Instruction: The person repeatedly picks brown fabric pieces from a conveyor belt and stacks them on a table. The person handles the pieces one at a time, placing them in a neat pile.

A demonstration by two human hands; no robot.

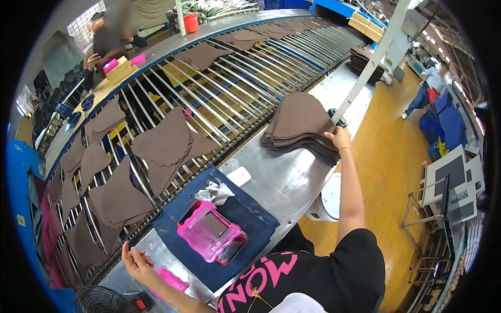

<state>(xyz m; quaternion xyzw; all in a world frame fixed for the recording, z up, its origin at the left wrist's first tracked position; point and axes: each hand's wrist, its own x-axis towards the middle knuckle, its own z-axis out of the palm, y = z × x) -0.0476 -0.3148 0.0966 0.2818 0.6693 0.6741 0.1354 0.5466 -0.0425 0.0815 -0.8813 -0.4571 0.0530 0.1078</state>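
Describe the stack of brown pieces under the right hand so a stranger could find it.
Follow the steel bench beside the roller conveyor to its far end. There the right hand rests on the brown stack: many layers piled thick, unlike the single pieces spread along the rollers.

fan: we see a black one (104,301) just below the left fingers.
red container: (191,22) far beyond both fingertips, past the roller conveyor (250,78).
white bucket: (330,197) on the floor, below the right fingers.
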